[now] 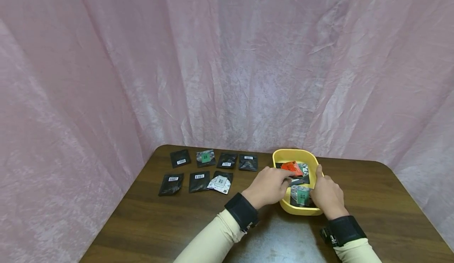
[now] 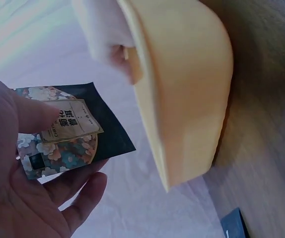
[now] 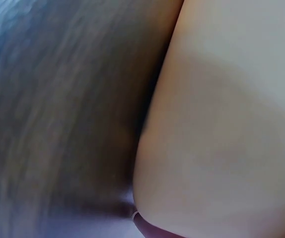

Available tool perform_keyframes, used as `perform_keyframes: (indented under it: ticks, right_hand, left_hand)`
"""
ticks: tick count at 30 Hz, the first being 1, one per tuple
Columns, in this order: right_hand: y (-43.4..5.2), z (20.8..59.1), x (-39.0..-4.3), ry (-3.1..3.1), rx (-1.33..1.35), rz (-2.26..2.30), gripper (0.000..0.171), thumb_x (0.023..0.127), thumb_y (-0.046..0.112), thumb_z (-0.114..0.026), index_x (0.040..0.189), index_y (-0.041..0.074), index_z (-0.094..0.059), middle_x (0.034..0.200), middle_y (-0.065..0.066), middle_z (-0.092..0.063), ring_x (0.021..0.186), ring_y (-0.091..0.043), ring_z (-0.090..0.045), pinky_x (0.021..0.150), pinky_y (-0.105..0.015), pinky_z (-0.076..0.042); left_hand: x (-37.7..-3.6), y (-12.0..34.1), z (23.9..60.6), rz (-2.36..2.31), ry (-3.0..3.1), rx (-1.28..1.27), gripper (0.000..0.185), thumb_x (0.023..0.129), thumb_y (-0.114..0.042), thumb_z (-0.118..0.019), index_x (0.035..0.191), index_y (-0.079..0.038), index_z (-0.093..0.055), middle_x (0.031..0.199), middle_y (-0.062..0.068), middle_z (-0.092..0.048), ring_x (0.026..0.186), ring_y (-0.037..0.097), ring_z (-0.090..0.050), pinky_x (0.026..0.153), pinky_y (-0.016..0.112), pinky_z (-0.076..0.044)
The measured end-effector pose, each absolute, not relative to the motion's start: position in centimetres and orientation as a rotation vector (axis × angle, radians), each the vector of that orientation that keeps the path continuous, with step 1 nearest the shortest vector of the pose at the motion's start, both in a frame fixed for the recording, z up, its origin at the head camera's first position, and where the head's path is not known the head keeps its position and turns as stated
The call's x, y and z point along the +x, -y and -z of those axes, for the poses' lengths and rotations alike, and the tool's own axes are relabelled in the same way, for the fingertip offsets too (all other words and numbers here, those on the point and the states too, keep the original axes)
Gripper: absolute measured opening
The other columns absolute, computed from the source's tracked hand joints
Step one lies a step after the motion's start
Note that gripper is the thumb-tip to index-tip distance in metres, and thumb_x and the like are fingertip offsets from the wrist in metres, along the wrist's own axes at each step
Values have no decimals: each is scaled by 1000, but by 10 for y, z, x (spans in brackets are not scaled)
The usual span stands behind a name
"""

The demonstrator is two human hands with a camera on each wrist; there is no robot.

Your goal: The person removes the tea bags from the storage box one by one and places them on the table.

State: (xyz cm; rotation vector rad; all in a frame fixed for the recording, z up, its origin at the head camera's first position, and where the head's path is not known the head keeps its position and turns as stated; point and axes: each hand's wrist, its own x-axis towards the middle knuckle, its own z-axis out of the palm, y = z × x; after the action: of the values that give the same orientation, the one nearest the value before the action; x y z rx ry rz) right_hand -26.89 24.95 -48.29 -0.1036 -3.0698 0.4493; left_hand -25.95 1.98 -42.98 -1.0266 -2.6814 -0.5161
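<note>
My left hand [image 1: 271, 185] is over the left side of a yellow plastic basket [image 1: 296, 212]. In the left wrist view it pinches a tea sachet [image 2: 107, 121], dark with a flower print and a cream label, the thumb on the label. At the basket's right rim, my right hand [image 1: 329, 195] grips the edge, its fingers partly hidden. Inside the basket lie an orange sachet [image 1: 292, 167], a dark sachet with a green label [image 1: 302, 197] and other dark sachets. The basket's pale outer wall [image 3: 222, 124] fills much of the right wrist view.
Left of the basket, several black sachets lie in two rows on the brown wooden table [image 1: 149, 223]. One in the back row has a green label [image 1: 205, 158]. A white-patterned sachet [image 1: 220, 183] overlaps a black one in front. A pink curtain [image 1: 248, 66] hangs behind the table.
</note>
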Motion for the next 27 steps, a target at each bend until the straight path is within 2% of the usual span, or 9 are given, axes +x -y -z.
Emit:
perform_keyframes:
  ticks: [3, 6, 14, 18, 22, 27]
  right_hand:
    - [-249, 483, -270, 3081, -125, -459, 95, 91, 13, -72, 165, -10, -17, 114, -39, -63, 82, -44, -67, 71, -58, -56]
    - [-248, 484, -271, 3093, -135, -469, 95, 92, 14, -71, 166, -9, -16, 116, -39, -62, 82, -43, -67, 72, -58, -56]
    - [-246, 484, -272, 3097, -141, -474, 97, 91, 14, -72, 166, -10, -15, 116, -40, -62, 82, -42, -66, 70, -56, -55]
    - [-247, 483, -272, 3094, -143, -474, 96, 92, 14, -71, 166, -9, -15, 117, -40, -61, 81, -42, -66, 70, -56, -55]
    - [-247, 483, -272, 3100, -141, -477, 96, 92, 14, -70, 166, -9, -14, 117, -40, -61, 81, -42, -66, 70, -56, -55]
    - [-247, 483, -270, 3107, -150, -476, 95, 92, 14, -70, 166, -9, -14, 117, -40, -62, 83, -43, -67, 73, -58, -56]
  left_hand:
    - [-257, -9, 427, 553, 2677, -981, 30, 108, -23, -60, 133, -22, -75, 102, -9, -80, 78, 5, -68, 71, 22, -49]
    - [-253, 4, 427, 516, 2662, -931, 30, 110, -25, -58, 134, -18, -74, 118, -5, -81, 97, 9, -75, 80, 26, -53]
    - [-245, 45, 442, 366, 2623, -800, 31, 110, -24, -59, 134, -14, -74, 124, -1, -79, 112, 17, -76, 91, 33, -58]
    - [-243, 59, 453, 248, 2634, -756, 24, 107, -23, -64, 123, -18, -80, 121, -4, -80, 108, 17, -73, 86, 30, -53]
    - [-242, 66, 461, 180, 2662, -747, 18, 103, -21, -68, 111, -22, -85, 111, -7, -81, 98, 17, -69, 79, 27, -47]
    - [-244, 70, 469, 169, 2698, -738, 16, 100, -16, -72, 104, -22, -86, 97, -7, -81, 85, 16, -64, 72, 24, -40]
